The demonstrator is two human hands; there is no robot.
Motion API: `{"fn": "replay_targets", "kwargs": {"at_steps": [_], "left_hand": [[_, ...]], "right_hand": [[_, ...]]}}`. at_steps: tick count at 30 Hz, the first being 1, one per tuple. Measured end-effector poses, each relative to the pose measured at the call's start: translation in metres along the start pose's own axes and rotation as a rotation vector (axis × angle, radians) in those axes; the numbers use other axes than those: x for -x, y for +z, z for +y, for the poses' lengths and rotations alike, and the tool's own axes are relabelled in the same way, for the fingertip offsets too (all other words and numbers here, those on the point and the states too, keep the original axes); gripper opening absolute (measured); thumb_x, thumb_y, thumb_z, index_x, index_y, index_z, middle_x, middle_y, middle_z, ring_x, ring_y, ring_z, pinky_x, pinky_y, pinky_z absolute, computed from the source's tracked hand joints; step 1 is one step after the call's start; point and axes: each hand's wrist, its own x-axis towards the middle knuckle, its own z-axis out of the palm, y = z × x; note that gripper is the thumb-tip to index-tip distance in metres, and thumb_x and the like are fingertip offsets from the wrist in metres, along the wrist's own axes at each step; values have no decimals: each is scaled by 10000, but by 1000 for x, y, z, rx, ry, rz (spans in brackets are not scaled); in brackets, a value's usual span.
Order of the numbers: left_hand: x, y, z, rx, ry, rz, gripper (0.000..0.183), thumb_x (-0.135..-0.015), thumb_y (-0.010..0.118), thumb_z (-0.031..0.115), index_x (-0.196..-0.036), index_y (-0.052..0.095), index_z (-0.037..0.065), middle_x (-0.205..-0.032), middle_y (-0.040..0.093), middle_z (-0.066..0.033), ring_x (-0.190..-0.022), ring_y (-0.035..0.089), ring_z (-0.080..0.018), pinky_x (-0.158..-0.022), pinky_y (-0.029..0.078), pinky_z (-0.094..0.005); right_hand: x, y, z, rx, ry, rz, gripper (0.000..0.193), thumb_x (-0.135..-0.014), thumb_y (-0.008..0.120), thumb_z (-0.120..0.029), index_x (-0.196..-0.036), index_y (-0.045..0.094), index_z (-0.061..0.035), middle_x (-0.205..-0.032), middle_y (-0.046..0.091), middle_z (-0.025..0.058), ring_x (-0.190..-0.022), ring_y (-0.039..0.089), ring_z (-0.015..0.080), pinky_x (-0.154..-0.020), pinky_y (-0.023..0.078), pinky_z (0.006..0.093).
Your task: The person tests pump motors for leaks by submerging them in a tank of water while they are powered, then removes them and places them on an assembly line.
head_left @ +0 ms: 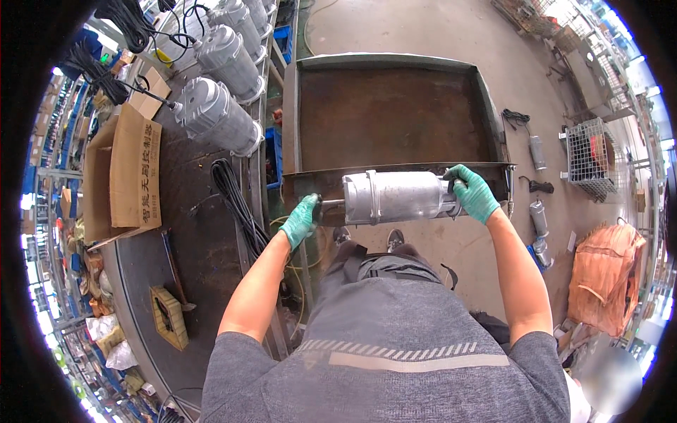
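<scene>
Head view showed a silver cylinder (pixel 405 196) held level by both ends at the near edge of a brown metal tray (pixel 395 113). The green-gloved left hand (pixel 301 220) had its fingers curled round the dark end of the cylinder's rod; the right hand (pixel 474 194) clasped the opposite end. On the bench (pixel 208 264) at left lay a black cable (pixel 238 208), near similar cylinders (pixel 217 116) and a cardboard box (pixel 137 169).
</scene>
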Motion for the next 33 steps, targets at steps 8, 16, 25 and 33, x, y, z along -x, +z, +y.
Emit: {"fn": "replay_targets", "kwargs": {"at_steps": [8,16,25,33], "left_hand": [[-15,-40,2,333,-141,122,438,-1022,601,546,-740,556,213,-563,465,52,-417,355,-121,-390,240,-288],[-15,-38,5,162,-68,316,384,-1067,572,490,-925,575,133,-728,583,2,-503,423,-108,-448,362,-297],[52,79,15,-646,568,195,715,-936,780,344,-1550,470,149,-1235,721,-229,-1123,706,-374,-976,539,-444],[47,84,13,-641,587,239,746,-901,815,300,-1555,471,198,-1229,729,-209,-1105,713,-373,-951,548,-457]], "right_hand": [[1,-2,3,-50,58,-13,291,-919,485,44,-1127,669,-40,-928,646,24,-852,556,109,-829,511,271],[3,-5,-10,51,65,-37,255,-970,513,19,-1183,640,-40,-972,647,55,-868,561,129,-836,508,281],[-17,-26,-111,1199,282,-476,301,-970,595,-258,-1156,780,-109,-1171,757,169,-1082,727,344,-926,578,454],[-21,-37,-76,1275,-183,-629,209,-932,646,-171,-1050,818,-158,-1025,779,135,-982,757,333,-830,604,440]]}}
